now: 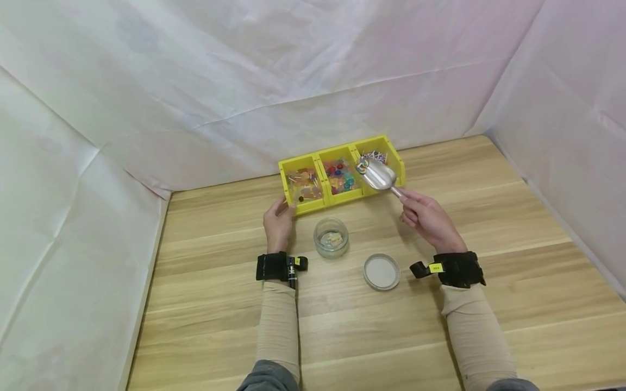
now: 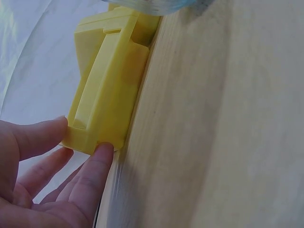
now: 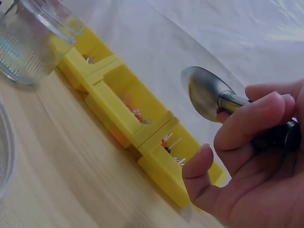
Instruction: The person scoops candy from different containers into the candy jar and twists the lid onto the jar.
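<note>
My right hand point(image 1: 427, 217) grips the handle of a metal scoop point(image 1: 379, 175), which is raised over the right-hand compartment of the yellow bin set. Small multicoloured pieces point(image 1: 363, 164) show at the scoop's tip; their kind is too small to tell. My left hand point(image 1: 279, 225) holds the front left corner of the yellow bins point(image 1: 326, 202), thumb and fingertips against its sides. The left compartment contains orange pieces with white sticks point(image 1: 305, 182), like small lollipops. Colourful translucent pieces point(image 1: 339, 175) lie in the middle one, and striped sticks point(image 1: 379, 156) in the right one.
In front of the bins stands a glass jar point(image 1: 331, 247) with a few pale pieces in its bottom. A round lid point(image 1: 382, 272) lies to its right on the wooden table point(image 1: 342, 336). White sheeting point(image 1: 293, 70) hangs behind and at both sides.
</note>
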The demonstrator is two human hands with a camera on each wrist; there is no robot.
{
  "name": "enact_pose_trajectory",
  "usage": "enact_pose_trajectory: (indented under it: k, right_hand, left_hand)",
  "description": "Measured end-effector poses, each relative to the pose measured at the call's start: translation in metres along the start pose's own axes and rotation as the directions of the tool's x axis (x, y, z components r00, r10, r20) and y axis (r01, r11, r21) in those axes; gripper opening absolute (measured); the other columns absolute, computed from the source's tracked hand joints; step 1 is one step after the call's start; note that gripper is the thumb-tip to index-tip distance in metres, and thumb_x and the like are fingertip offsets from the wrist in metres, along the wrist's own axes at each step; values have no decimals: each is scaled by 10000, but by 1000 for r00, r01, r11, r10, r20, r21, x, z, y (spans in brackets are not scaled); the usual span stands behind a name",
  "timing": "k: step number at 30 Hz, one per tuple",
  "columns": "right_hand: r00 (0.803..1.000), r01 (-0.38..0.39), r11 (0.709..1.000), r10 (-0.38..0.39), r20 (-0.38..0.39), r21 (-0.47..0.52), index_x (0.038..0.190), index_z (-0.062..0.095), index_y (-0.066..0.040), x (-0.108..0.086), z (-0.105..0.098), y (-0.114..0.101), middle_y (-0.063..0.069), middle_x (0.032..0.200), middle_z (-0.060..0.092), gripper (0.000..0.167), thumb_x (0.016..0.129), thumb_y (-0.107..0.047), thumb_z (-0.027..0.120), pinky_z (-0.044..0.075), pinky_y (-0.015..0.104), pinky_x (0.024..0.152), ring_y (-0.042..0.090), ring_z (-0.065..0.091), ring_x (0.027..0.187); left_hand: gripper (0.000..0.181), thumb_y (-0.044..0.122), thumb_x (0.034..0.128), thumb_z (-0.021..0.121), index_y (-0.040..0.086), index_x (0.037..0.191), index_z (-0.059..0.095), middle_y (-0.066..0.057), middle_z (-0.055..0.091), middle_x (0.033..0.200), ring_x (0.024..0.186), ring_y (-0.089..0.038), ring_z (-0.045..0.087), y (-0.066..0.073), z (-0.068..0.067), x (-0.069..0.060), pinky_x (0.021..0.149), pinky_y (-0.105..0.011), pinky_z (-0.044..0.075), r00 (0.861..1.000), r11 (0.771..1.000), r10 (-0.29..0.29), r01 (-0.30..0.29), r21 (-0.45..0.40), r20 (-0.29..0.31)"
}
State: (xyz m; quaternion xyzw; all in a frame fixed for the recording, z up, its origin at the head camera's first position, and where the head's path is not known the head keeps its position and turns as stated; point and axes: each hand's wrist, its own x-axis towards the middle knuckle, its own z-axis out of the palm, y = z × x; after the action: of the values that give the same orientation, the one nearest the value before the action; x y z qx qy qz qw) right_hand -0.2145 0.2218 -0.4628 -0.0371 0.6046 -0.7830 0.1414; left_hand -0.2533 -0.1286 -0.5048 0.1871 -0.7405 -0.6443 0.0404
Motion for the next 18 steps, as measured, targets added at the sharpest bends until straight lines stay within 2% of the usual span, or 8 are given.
enact_pose_trajectory:
  k: [4,9,14,18]
  right_hand:
    - [1000,-14,1000,14,24,-8,1509,345,10,-3,-1,-3,-74,598,386,526,1052,-205,494,438,198,613,62,393,514]
    - [998,-3,1000,3,65,-9,1481,409,-1,-6,-2,-6,-71,590,391,473,1051,-181,493,427,204,606,68,397,514]
    - [995,-11,1000,12,96,-9,1460,439,7,-7,-4,-7,-74,578,390,455,1042,-158,508,435,204,599,60,409,519]
    - [992,-39,999,43,121,-35,1451,451,13,-7,-6,-8,-74,565,374,457,1042,-183,516,488,224,677,62,402,515]
  left_hand:
    - [428,202,940,687,218,1361,611,-59,643,1318,1277,-224,545,0,0,0,1013,-323,506,1000,1000,-2,2,5,-4]
    - [423,201,948,677,209,1364,608,-52,635,1330,1275,-206,550,1,0,-1,1010,-309,507,1000,1000,-12,12,10,6]
    - [411,246,962,654,199,1367,600,-47,615,1352,1274,-209,549,3,-4,-7,1029,-329,494,1000,999,-7,6,50,31]
    - [392,283,973,638,177,1349,612,-45,613,1353,1268,-215,543,6,-10,-15,1030,-364,490,999,996,8,-12,90,45]
